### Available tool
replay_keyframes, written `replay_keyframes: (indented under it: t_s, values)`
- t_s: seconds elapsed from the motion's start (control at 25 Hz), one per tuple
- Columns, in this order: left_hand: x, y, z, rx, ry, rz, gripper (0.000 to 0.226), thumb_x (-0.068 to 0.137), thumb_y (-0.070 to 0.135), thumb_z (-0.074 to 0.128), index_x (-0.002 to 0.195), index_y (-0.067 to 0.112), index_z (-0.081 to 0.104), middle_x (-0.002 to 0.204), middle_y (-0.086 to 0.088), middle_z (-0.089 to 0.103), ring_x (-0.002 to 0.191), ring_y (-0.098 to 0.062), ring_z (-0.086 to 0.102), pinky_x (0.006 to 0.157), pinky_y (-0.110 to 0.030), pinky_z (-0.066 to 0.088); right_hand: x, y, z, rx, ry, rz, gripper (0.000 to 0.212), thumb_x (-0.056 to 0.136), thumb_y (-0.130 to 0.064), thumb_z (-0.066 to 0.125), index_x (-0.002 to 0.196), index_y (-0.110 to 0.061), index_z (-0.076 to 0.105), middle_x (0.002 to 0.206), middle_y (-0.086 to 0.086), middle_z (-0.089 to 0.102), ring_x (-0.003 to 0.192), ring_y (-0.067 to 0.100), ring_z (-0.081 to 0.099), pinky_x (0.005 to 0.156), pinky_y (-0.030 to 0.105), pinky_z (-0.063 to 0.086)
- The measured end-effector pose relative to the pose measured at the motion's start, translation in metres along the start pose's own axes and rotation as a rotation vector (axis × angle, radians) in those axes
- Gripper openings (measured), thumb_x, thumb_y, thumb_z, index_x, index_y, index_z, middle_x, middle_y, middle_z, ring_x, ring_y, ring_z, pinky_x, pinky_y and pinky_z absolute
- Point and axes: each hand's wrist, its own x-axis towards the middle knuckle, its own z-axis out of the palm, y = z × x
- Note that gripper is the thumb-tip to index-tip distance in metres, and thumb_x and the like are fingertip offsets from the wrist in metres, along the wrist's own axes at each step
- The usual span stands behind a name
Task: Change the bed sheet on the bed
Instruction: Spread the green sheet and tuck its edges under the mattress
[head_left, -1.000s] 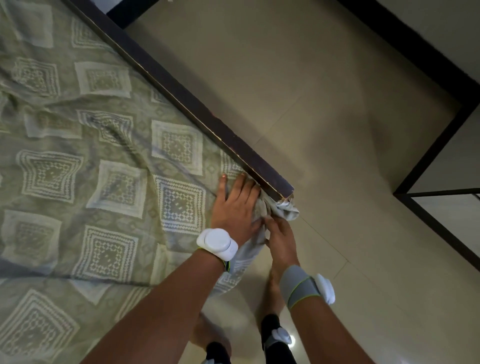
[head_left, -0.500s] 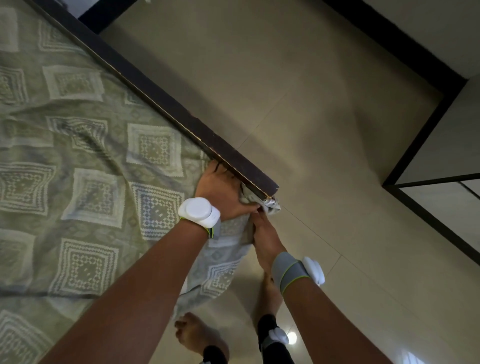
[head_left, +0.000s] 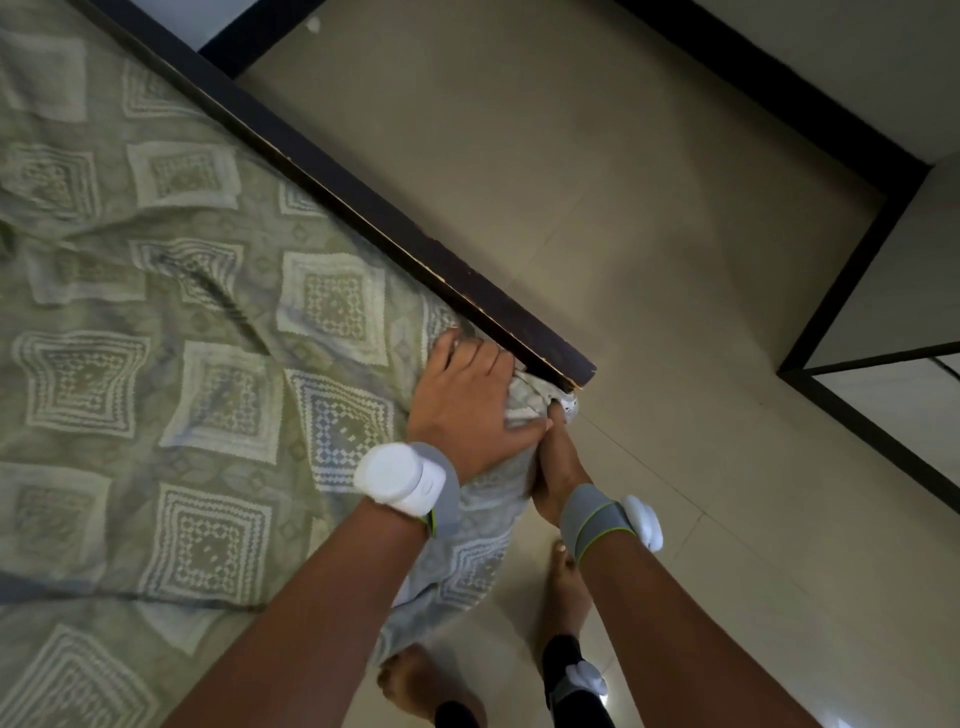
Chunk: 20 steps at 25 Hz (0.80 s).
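Observation:
A pale green bed sheet with white square patterns covers the bed, wrinkled across the top. Its corner bunches up at the end of the dark wooden bed frame. My left hand lies on top of that corner, its fingertips tucked down between the mattress and the frame. My right hand is just below it at the side of the bed, gripping the bunched sheet corner; its fingers are partly hidden by the cloth and my left hand.
Beige floor tiles spread to the right of the bed. A dark skirting line runs along the far wall. A dark-framed panel stands at the right. My bare feet are on the floor beside the bed.
My left hand went from lying flat on the corner to pushing its fingers down by the frame. My right hand stays at the bunched corner. The view shifted slightly.

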Motion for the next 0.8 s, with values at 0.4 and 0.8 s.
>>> replay_keyframes:
  t_s: [0.4,0.8]
  values:
    - [-0.030,0.010,-0.005,-0.025,0.127,-0.174,0.074,0.071,0.062,0.052,0.129,0.016,0.049,0.134,-0.005,0.048,0.134,-0.026,0.039,0.112,-0.063,0.013,0.061,0.022,0.007,0.159,0.103,0.073,0.048,0.104,-0.025,0.020,0.145,-0.001,0.030,0.103,0.005,0.049,0.097,0.020,0.043,0.077,0.023,0.033]
    - [-0.003,-0.025,0.019,-0.150,-0.004,-0.085,0.067,0.078,0.068,0.031,0.132,0.032,0.048,0.141,0.010,0.047,0.141,-0.014,0.029,0.114,-0.059,-0.009,-0.034,0.051,0.015,-0.526,0.367,-0.876,0.032,0.095,-0.020,0.041,0.124,-0.018,0.053,0.128,0.002,0.053,0.122,0.013,0.045,0.105,0.025,0.033]
